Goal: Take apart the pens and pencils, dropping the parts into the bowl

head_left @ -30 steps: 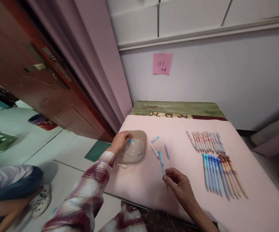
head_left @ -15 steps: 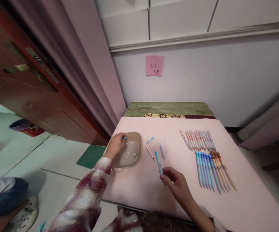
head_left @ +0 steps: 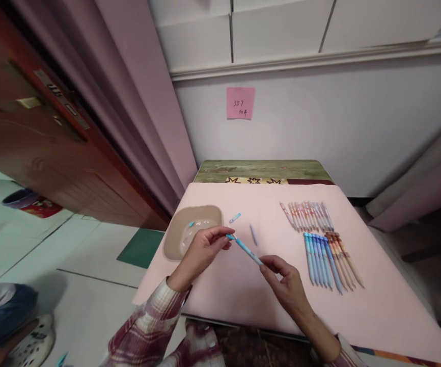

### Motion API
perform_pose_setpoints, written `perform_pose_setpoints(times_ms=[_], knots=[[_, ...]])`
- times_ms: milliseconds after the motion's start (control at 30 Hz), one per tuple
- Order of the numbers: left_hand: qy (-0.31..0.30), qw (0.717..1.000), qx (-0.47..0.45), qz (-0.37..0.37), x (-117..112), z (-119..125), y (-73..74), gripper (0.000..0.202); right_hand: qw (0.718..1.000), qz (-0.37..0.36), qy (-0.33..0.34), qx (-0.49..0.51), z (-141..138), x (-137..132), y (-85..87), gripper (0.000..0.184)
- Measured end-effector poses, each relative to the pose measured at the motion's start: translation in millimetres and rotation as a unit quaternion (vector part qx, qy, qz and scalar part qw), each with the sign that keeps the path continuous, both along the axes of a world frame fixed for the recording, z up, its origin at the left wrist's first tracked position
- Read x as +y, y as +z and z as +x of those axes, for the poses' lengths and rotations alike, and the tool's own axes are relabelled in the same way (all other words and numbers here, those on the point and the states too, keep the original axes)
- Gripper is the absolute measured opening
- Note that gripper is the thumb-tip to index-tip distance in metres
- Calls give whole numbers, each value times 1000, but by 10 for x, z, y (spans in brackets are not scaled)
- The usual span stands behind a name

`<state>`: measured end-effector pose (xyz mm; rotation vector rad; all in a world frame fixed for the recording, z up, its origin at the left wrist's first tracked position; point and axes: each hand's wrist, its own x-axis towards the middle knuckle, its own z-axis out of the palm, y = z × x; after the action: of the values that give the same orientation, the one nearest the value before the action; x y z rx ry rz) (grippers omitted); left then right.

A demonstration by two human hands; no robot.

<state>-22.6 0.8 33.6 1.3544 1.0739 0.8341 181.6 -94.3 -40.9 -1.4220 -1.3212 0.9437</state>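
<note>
My right hand (head_left: 284,285) pinches the lower end of a light blue pen (head_left: 249,253), held tilted above the pink table cover (head_left: 251,306). At the pen's upper end, my left hand (head_left: 205,250) is closed in a pinch on a small blue pen part (head_left: 230,237); whether the two pieces touch I cannot tell. To the left, behind my left hand, sits a beige tub (head_left: 172,229) with small clear pieces and one blue piece (head_left: 191,224) in it. A short blue piece (head_left: 235,218) and a lilac pen barrel (head_left: 253,234) lie just beyond my hands.
Rows of pens line the table's right side: reddish-white pens (head_left: 308,216) at the back, blue pens (head_left: 318,260) and brown-topped pens (head_left: 345,262) nearer me. A wall with a pink note (head_left: 240,103) stands behind. At lower left, another person's shoe (head_left: 35,339) shows on the floor.
My left hand has come out of the tub and moved right to the pen's top end with a small blue part. The pen has tilted over toward my left hand.
</note>
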Motion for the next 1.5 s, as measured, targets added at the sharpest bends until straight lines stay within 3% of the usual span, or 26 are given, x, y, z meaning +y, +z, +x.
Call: perform_pose_setpoints(times_ms=[267,567,900,1133,1500], knots=[[-24,1000,10,17,-149,34,73,22,1000,-2,-2,-6,-25,-139,5,21],[-70,992,83,65,-265,25,150,25,1000,13,4,-12,-21,-307,-22,22],[-66,989,105,84,-448,-26,70,24,1000,-4,3,0,-44,-473,-123,24],[-89,957,200,192,-517,-81,-26,24,1000,-15,7,-10,-74,-589,-163,23],[-79,943,240,217,-690,-110,-47,23,999,-40,15,4,-101,-701,-199,27]])
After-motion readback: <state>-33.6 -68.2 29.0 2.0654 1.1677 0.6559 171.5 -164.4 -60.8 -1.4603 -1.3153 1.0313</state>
